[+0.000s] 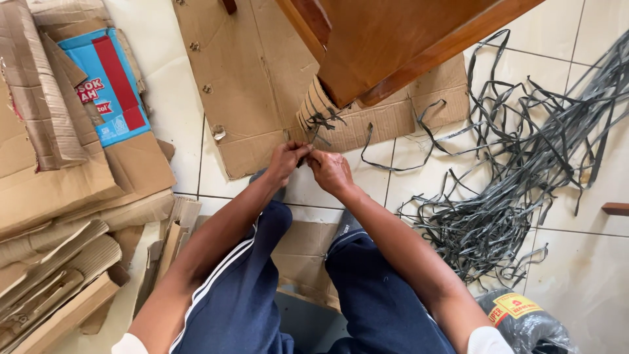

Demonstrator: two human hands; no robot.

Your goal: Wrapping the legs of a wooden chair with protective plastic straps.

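Note:
My left hand (286, 159) and my right hand (330, 172) meet just below a wooden furniture leg (386, 46) whose lower end is wrapped in corrugated cardboard (313, 105). Both hands pinch a thin dark grey strap (319, 134) that runs up around the cardboard wrap. The fingers of both hands are closed on the strap, thumbs nearly touching. My knees in dark blue trousers (262, 288) are below the hands.
A flat cardboard sheet (242, 72) lies under the leg on the tiled floor. A big tangle of grey straps (524, 170) spreads at the right. Stacked torn cardboard (59, 196) fills the left. A tied plastic bag (524, 324) sits at bottom right.

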